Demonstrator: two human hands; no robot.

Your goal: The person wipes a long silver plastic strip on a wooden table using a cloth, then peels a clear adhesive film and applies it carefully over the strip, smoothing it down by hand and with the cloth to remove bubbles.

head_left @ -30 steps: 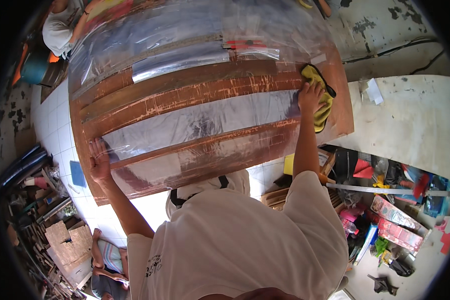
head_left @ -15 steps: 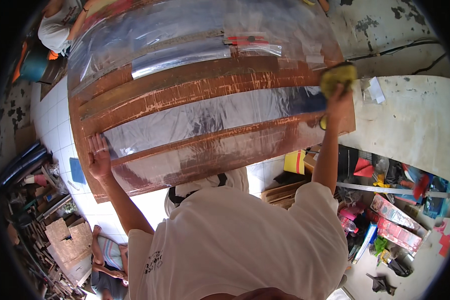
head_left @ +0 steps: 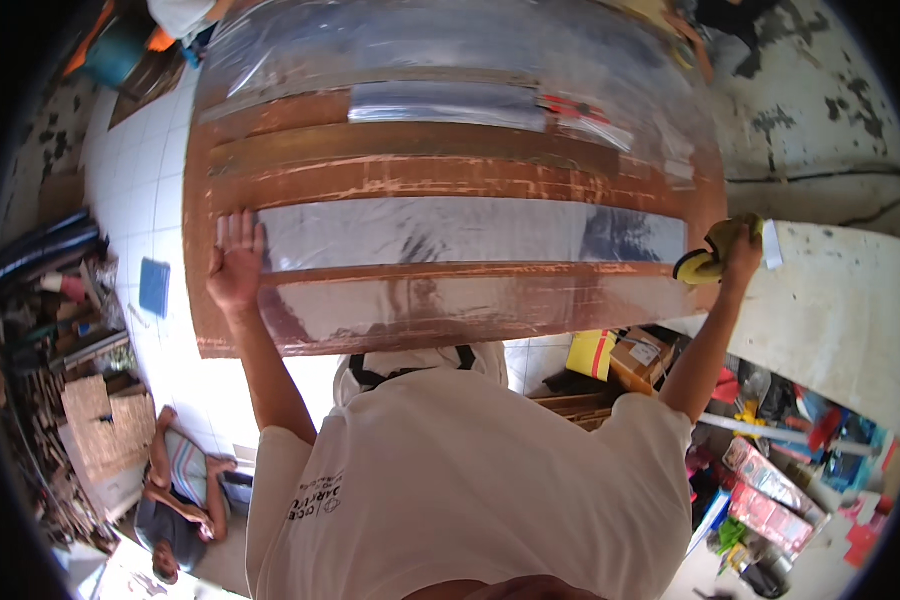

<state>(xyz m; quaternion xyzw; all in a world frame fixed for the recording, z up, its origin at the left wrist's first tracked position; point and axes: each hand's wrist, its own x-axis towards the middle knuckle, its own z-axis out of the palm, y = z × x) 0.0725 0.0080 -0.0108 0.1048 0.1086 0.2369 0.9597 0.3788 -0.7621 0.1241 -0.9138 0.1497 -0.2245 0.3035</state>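
Observation:
A long strip of shiny clear plastic film [head_left: 490, 232] lies across the worn brown tabletop [head_left: 300, 183]. My left hand [head_left: 237, 270] rests with fingers stretched out at the strip's left end. Beyond the strip's other end, at the table's right edge, my right hand [head_left: 743, 256] grips a folded yellow-and-black cloth [head_left: 713, 262]. A second broad sheet of clear film [head_left: 490, 308] covers the table's near edge. Farther back lie a flat brown bar [head_left: 410, 142], another film piece [head_left: 440, 105] and a red item [head_left: 575, 108] under clear film.
A pale board [head_left: 830, 290] adjoins the table on the right. Below it are a cardboard box [head_left: 638, 358] and piled scraps. Wood offcuts [head_left: 105, 425] stand at left, near a seated person [head_left: 185, 505]. Other people are partly visible at the far corners.
My right hand and the cloth have moved right and nearer, off the strip's right end. My left hand stays at the left end. The view has shifted.

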